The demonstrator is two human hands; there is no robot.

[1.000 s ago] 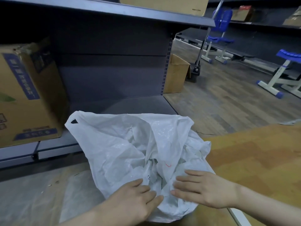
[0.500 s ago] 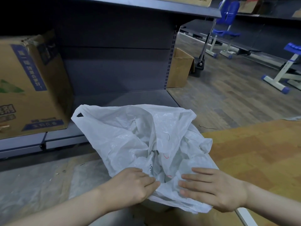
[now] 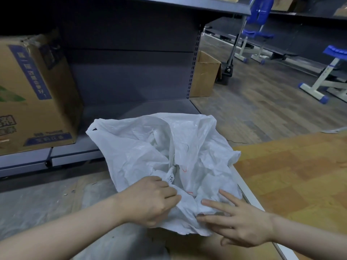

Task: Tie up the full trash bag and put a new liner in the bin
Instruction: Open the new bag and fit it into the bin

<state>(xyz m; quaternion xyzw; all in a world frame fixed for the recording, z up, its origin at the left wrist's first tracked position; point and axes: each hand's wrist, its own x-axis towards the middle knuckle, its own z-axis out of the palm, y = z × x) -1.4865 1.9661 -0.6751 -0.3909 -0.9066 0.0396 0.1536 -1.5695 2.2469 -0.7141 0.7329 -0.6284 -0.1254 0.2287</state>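
My left hand point(image 3: 150, 200) curls round a bunched fold of the white trash bag point(image 3: 159, 156), gripping it. My right hand point(image 3: 238, 222) lies flat, fingers spread and straight, pressing the bag's near edge. The bag sits crumpled before me, beside the wooden table point(image 3: 293, 175), with a cardboard box point(image 3: 33, 94) on the grey shelf point(image 3: 131, 109) behind it.

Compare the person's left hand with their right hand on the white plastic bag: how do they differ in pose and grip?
The left hand has its fingers curled, gripping a fold of the white plastic bag; the right hand has straight, spread fingers lying flat on it. The left hand shows its knuckles bunched; the right hand shows its whole back, fingers pointing left. Both touch the bag's near edge.
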